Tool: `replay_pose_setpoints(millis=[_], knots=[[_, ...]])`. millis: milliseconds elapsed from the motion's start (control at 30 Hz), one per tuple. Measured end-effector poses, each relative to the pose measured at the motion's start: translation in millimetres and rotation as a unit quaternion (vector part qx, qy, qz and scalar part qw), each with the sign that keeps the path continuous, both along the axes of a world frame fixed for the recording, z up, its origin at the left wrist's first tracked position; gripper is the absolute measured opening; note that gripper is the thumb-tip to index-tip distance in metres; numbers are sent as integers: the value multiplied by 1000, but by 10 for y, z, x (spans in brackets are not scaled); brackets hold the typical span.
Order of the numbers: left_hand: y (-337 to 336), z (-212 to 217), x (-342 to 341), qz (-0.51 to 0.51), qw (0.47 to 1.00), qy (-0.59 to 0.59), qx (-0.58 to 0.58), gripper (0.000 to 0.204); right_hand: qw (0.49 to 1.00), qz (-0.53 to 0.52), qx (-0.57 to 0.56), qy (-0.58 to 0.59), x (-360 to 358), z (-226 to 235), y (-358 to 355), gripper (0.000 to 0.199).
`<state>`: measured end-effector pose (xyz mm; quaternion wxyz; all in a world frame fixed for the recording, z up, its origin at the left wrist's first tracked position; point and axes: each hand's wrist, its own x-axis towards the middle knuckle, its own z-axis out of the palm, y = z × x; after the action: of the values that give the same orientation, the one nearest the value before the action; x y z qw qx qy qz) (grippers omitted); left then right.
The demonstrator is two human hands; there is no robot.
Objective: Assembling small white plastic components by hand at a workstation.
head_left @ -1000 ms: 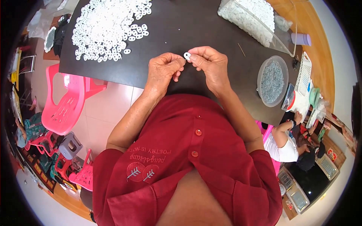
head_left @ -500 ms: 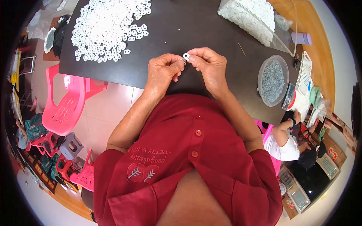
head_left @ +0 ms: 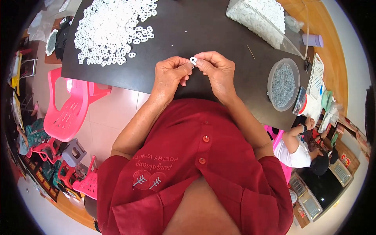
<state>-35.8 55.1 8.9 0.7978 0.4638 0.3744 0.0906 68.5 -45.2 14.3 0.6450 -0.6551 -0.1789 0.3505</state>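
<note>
My right hand (head_left: 218, 72) pinches a small white plastic piece with a hole (head_left: 193, 60) between thumb and forefinger, just above the near part of the dark table (head_left: 188, 41). Against its left side, my left hand (head_left: 171, 74) is closed, thumb and forefinger pressed together. Whatever sits between those left fingertips is too small to make out. A wide heap of white two-hole oval pieces (head_left: 105, 35) lies at the far left of the table. To the right of my hands stands a clear round tub (head_left: 270, 84) full of small grey metal parts (head_left: 283, 85).
A clear bin (head_left: 266, 15) of white pieces rests at the far right, near a thin stick (head_left: 251, 51) and a lilac cup (head_left: 313, 40). Pink plastic chair (head_left: 68, 105) stands left of the table. Another person's arm (head_left: 293, 139) shows at the right.
Both hands stay in nearly the same spot. The white piece has tilted slightly between the fingertips, and my left fingertips have shifted a little closer to it.
</note>
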Motion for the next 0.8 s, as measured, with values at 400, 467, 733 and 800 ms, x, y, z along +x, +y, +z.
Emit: replay_pose_setpoints(millis=[400,467,733,800], knots=[[-48,7,-3,13,998,-30,47,17,999,8,-10,-31,-37,-29,-16,9],[-69,6,-6,15,998,-31,56,19,999,22,-13,-40,-41,-41,-24,10],[-71,21,-37,-21,993,-11,115,24,998,18,-7,-62,-59,-97,-67,9],[-75,49,-28,-41,991,-6,131,24,997,1,-6,-74,-64,-101,-72,8]])
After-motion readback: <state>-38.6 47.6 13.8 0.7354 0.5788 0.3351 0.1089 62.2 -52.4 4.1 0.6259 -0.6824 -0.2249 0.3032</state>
